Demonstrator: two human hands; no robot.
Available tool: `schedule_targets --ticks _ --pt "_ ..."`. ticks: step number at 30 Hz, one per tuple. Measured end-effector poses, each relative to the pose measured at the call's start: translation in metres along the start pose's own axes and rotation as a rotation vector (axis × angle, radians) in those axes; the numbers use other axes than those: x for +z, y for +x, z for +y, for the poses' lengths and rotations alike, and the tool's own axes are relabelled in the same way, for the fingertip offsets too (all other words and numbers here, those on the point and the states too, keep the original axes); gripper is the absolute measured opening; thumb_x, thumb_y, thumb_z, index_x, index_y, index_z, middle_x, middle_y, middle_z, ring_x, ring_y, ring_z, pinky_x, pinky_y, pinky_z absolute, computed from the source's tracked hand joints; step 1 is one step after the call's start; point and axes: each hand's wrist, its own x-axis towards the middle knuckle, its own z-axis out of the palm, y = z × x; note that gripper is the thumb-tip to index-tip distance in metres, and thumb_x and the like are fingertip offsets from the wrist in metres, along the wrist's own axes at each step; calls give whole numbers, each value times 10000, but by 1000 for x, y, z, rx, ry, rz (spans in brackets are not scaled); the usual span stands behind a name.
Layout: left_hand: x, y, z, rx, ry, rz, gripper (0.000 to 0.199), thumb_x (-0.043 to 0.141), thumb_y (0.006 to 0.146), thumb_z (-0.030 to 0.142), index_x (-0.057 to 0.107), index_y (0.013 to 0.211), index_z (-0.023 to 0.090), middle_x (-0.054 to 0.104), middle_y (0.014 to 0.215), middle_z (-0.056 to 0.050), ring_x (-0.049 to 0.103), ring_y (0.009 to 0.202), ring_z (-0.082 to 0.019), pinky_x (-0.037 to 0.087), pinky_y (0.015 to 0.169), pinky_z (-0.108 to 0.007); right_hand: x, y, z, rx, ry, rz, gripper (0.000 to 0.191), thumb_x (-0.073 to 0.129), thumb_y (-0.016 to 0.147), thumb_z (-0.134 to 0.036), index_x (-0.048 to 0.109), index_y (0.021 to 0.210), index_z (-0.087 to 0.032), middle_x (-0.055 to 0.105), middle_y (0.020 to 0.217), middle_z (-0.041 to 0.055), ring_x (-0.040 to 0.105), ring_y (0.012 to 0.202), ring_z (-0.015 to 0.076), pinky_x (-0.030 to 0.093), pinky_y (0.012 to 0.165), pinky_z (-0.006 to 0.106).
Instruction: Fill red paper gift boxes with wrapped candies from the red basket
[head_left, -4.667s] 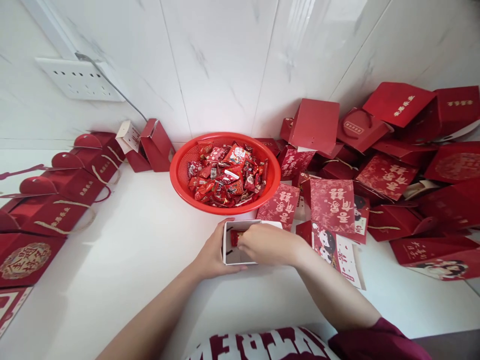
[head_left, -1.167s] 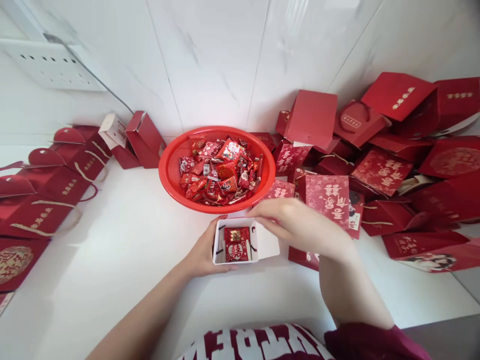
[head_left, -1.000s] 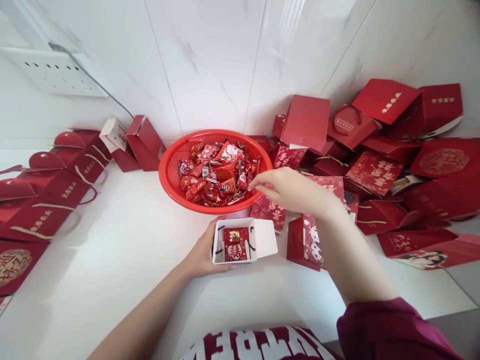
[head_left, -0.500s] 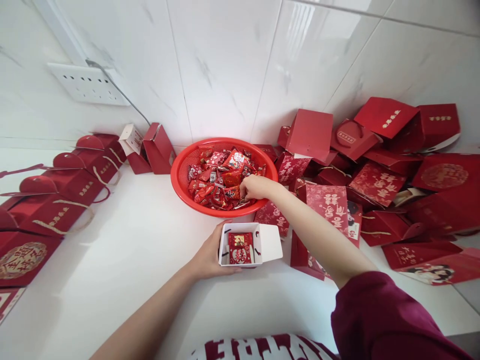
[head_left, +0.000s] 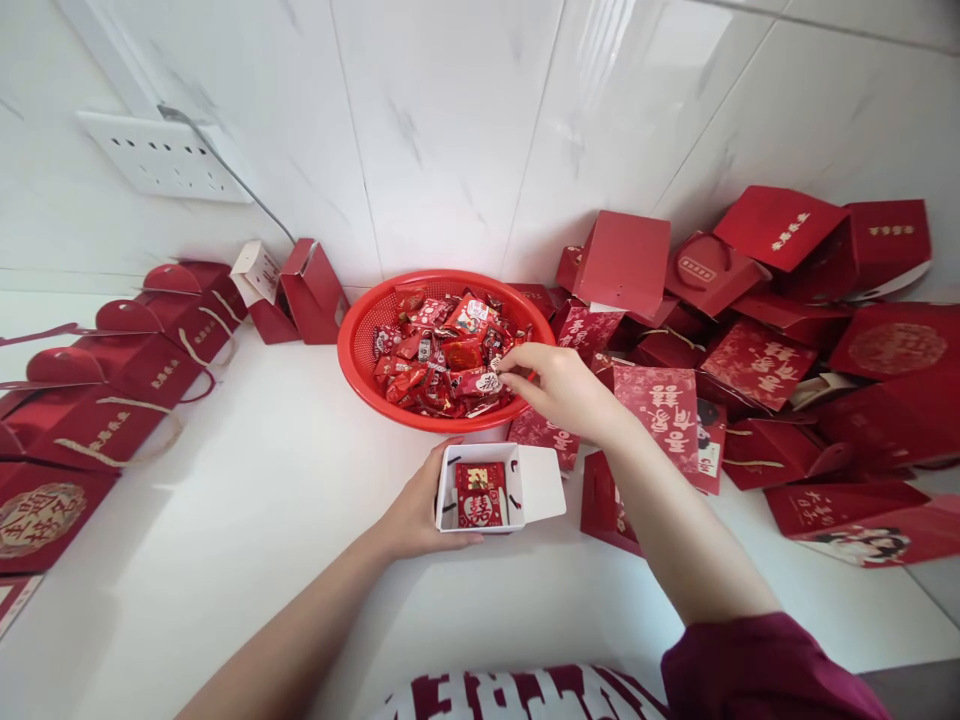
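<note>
My left hand (head_left: 422, 508) is wrapped round the left side of a small white-lined gift box (head_left: 480, 449), which faces me with its flap (head_left: 543, 484) folded out to the right. Inside the box lie red wrapped candies (head_left: 480, 506) with gold and white print. Over the right rim of a red plastic basket (head_left: 348, 375), my right hand (head_left: 556, 388) pinches the end of a red-and-white wrapped candy (head_left: 475, 382) between thumb and fingertips. Below it, many more wrapped sweets (head_left: 427, 350) fill the basket.
Red gift boxes with rope handles (head_left: 124, 400) line the left side. Two smaller boxes (head_left: 313, 292) stand against the tiled wall. A heap of folded red boxes (head_left: 757, 365) covers the right. A power strip (head_left: 161, 155) is on the wall.
My right hand has drawn up and slightly right from among the sweets, now with a wrapped candy at its fingertips. My left hand and the box stay in place.
</note>
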Motion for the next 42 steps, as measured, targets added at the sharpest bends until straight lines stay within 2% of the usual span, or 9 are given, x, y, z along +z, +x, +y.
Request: schedule_targets --ticks 3,9,18,21,24,26,30,35,42 --pt "2 1 3 0 9 17 1078 873 631 433 237 1480 240 402 1485 -156 445 1345 -378 390 1107 -535 -8 -30 -27 98 124 42 205 516 961 -195 618 1138 -204 704 953 24 647 828 149 488 761 258" --pt "10 2 9 -48 53 87 1044 875 614 439 272 1444 248 470 1432 -137 520 1272 -366 443 1054 -527 3 -66 -48 130 137 -85 204 484 935 -141 673 959 -215 716 970 19 653 860 152 483 782 259" --pt "9 2 6 -38 82 74 1073 873 624 407 222 1467 281 446 1437 -127 511 1284 -346 446 1067 -509 56 -65 -49 112 -38 -506 221 484 905 -123 700 902 -174 723 929 72 662 867 205 454 742 291" --pt "9 1 5 -38 70 57 1073 872 627 387 215 1469 284 443 1439 -127 509 1289 -342 441 1077 -510 64 -61 -47 9 -142 -579 219 481 903 -121 697 904 -159 731 880 82 664 876 224 443 870 343" --pt "9 2 5 -27 82 54 1072 871 621 391 222 1467 277 417 1460 -135 481 1319 -352 425 1094 -515 68 -61 -43 -130 -235 -624 207 475 899 -98 680 903 -123 727 794 82 663 788 214 366 1017 400" --pt "9 2 5 -30 92 52 1085 870 622 394 205 1472 276 410 1466 -136 482 1320 -352 429 1092 -513 68 -62 -42 -158 -255 -640 205 475 909 -102 680 901 -117 729 804 87 661 756 211 382 983 398" --pt "9 2 3 -51 102 39 1092 864 621 394 197 1476 268 423 1468 -143 488 1314 -365 421 1093 -531 62 -62 -46 -113 -237 -616 349 416 1006 -230 716 859 -129 744 888 114 672 849 243 412 865 389" --pt "10 2 -2 -21 50 42 1069 850 619 384 225 1474 241 427 1477 -156 474 1327 -386 386 1116 -549 60 -62 -51 -67 -96 -670 485 372 1037 -409 755 934 -130 750 928 116 666 930 248 398 952 418" --pt "11 2 0 -31 18 52 1046 834 634 400 231 1474 237 435 1467 -151 490 1312 -371 400 1107 -540 66 -64 -54 -10 -174 -631 558 388 1014 -495 759 981 -80 697 1018 172 601 1064 302 355 1065 491"
